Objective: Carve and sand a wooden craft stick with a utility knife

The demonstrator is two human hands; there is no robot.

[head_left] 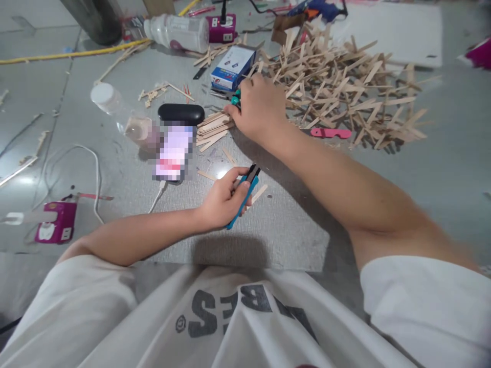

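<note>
My left hand [224, 199] grips a blue and black utility knife [245, 194], held low over the grey floor. My right hand [257, 110] reaches forward with its fingers closed on a green-handled tool [236, 98], right beside a small stack of wooden sticks [213, 128]. A big loose heap of wooden sticks [345, 87] lies just right of that hand. A few single sticks [259, 193] lie near the knife.
A phone [174, 152] on a white cable lies left of the stack, with a black case [181, 112] and a plastic bottle [126, 115] beside it. Further back are a blue box [232, 66], another bottle [178, 31], a pink tool [330, 133] and a white board [395, 28].
</note>
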